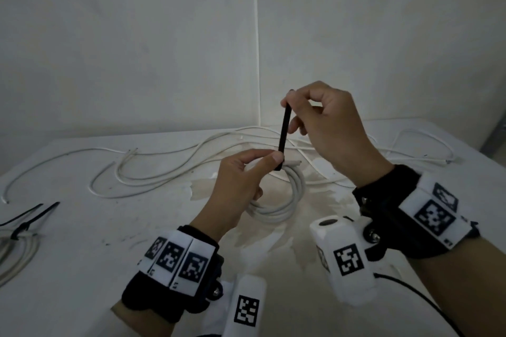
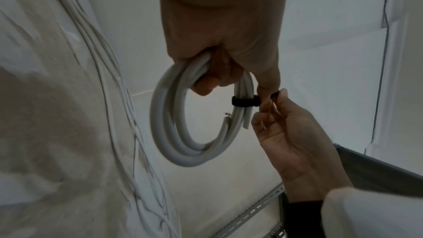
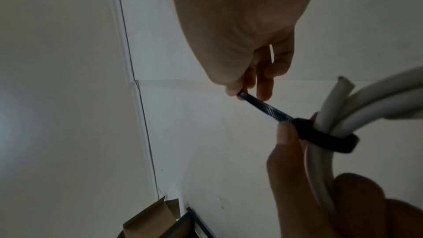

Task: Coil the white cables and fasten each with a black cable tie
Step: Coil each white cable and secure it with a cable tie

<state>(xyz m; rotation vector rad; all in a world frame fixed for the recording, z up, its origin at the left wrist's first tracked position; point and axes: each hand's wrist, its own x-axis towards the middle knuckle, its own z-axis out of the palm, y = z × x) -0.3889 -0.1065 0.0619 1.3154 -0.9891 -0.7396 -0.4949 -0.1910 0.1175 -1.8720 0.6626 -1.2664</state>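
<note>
White cable coil: a round bundle of thick white plastic cable [image 1: 284, 200], centre of the head view, held above the pale counter [image 1: 82, 249].
Tie: a black ribbed plastic cable tie [image 1: 284, 131] loops the bundle at its upper edge; its free tail rises nearly upright from there.
Left hand [image 1: 241, 189]: fingers curled round the coil, thumb pressed beside the tie's head.
Right hand [image 1: 328, 128]: pinches the tail's top end, directly above the coil.
Key relation: tail's long axis runs from head to right hand, so a pull along it should tighten the loop.
Elsewhere: loose white cables [image 1: 164, 161] lie across the far counter; a finished tied coil [image 1: 16, 249] sits at the left edge, partly cut off.
Unclear: whether the loop is fully snug.
</note>
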